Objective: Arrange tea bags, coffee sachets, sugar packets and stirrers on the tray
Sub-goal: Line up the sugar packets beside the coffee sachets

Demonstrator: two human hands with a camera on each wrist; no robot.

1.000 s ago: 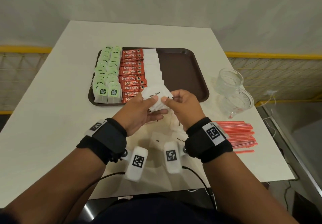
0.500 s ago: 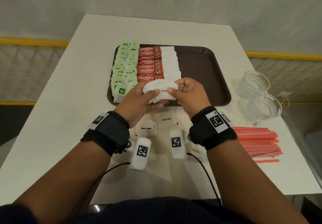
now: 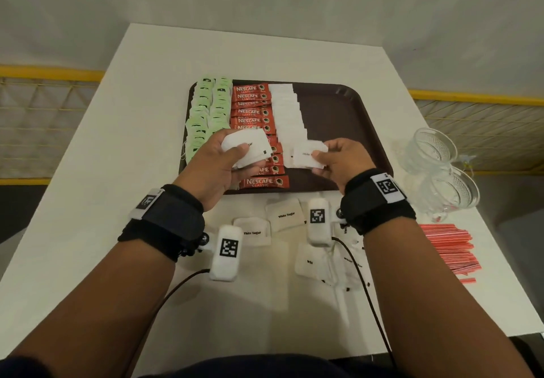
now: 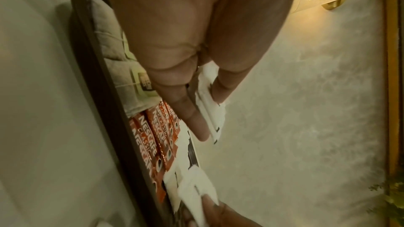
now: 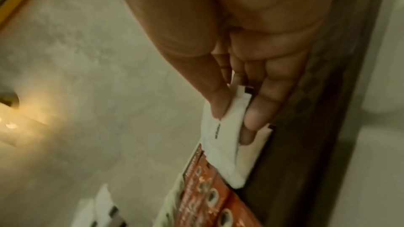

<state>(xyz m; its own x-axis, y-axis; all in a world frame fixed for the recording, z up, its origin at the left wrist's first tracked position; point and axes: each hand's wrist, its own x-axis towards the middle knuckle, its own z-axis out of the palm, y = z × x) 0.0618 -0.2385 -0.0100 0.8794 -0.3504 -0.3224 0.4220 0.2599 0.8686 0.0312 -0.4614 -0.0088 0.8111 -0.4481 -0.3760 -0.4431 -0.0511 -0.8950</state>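
Head view shows your left hand (image 3: 219, 161) gripping a spare stack (image 3: 250, 149) of sugar packets above the coffee sachets (image 3: 253, 112), feeding your right hand (image 3: 338, 161), which pinches one packet (image 3: 307, 154) at the near end of the tray's (image 3: 353, 112) sugar column (image 3: 290, 115).

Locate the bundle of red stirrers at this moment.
In the head view the red stirrers lie on the white table, off the tray, to the person's right beside the right forearm and just in front of the two glass jars.
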